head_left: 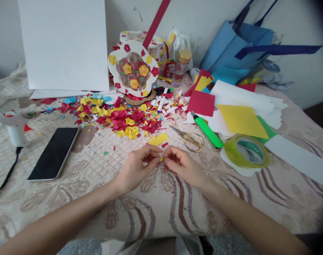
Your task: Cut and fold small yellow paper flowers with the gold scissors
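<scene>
Small yellow paper piece (161,159) sits right between the two hands, at the fingertips, just above the patterned beige tablecloth (97,198). Left hand (140,164): thumb and index brought together on the piece, other fingers curled. Right hand (184,165): same kind of pinch from the other side, fingers bent inward, tips nearly meeting the left's (exact grip too small to make out)

Flat yellow paper strip (158,139) lies just beyond the fingertips. Gold-handled metal scissors (192,141) past the right hand, blades pointing away and left; green plastic box cutter (209,131) beside them. Heap of red and yellow paper flowers (124,120) farther out, scraps around it. Black-screened phone (54,153) well off to the left

Writing: wide yellow-green tape roll (234,150) has a green printed label (254,150) inside its core, text not readable. Red packet with white lettering (170,69) stands at the back by the gold-lidded clear jar (180,69), partly hidden, can't read it either. No brand legible on the phone
</scene>
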Motion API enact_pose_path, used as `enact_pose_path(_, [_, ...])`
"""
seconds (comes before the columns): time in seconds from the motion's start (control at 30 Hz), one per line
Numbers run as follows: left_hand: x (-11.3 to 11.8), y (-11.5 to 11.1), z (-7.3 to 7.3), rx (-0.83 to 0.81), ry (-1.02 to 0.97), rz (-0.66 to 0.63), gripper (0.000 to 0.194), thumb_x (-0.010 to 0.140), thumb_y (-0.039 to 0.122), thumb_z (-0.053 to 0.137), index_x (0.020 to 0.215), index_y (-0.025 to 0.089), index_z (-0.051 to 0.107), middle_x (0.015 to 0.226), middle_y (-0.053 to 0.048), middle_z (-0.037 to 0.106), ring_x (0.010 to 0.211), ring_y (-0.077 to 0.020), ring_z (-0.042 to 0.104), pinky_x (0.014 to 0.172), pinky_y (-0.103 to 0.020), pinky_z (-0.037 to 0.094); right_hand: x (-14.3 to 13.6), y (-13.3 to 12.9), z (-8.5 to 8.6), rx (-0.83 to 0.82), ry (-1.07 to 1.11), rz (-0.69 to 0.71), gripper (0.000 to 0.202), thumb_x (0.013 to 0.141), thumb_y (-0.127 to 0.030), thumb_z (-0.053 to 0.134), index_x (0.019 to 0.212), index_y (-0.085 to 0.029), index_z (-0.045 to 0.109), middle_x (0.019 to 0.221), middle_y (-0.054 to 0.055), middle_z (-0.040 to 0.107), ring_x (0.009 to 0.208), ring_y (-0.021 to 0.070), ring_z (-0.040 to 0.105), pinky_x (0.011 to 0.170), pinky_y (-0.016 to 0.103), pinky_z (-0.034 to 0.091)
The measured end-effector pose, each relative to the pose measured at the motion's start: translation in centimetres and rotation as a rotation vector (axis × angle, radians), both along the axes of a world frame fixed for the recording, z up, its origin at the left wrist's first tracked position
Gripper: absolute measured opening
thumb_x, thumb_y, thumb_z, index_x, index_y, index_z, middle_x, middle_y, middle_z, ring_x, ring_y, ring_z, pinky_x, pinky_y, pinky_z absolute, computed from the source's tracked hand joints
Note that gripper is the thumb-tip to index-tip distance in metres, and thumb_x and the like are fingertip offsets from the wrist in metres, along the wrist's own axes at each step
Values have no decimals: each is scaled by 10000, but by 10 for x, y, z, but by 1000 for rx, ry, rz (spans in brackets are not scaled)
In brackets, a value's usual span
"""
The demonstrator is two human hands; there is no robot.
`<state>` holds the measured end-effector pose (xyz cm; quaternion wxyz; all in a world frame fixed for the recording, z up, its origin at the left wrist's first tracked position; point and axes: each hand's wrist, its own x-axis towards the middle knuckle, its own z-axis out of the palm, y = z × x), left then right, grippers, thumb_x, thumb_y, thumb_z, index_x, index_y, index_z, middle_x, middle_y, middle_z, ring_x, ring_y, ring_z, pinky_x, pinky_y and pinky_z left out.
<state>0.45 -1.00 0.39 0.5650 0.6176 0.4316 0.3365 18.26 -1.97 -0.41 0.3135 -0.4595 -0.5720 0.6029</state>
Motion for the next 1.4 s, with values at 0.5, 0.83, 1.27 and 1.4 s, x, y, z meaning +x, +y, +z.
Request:
enact_pose_path(0.5, [-3, 9, -6, -442, -337, -94, 227, 805, 224, 630, 989, 130, 536, 801, -27, 652, 697, -105, 643, 670, -231, 515, 1, -3, -3, 349, -135, -15, 39, 880, -189, 454, 857, -209, 477, 817, 11, 536, 706, 130, 537, 629, 248, 447])
enact_pose_path(0.83, [-3, -4, -3, 395, 169, 57, 197, 820, 103, 543, 1002, 166, 583, 854, -20, 681, 769, -103, 643, 716, -220, 508, -5, -4, 1, 40, 68, -55, 128, 870, -255, 513, 766, -190, 478, 666, -42, 492, 548, 87, 535, 513, 212, 406])
enact_pose_path(1.27, [-3, -3, -8, 537, 230, 83, 192, 830, 107, 547, 1008, 170, 578, 876, -22, 688, 775, -104, 659, 716, -214, 532, -5, -3, -4, -107, 124, -50, 139, 876, -316, 517, 805, -198, 502, 600, -42, 545, 508, 86, 492, 437, 194, 318])
enact_pose_path(1.4, [-3, -6, -9, 664, 270, 52, 199, 828, 85, 543, 999, 179, 583, 891, -15, 686, 793, -93, 649, 743, -204, 516, -5, -3, -3, -98, 110, -83, 144, 863, -287, 535, 764, -191, 495, 581, -45, 545, 489, 76, 474, 446, 192, 328])
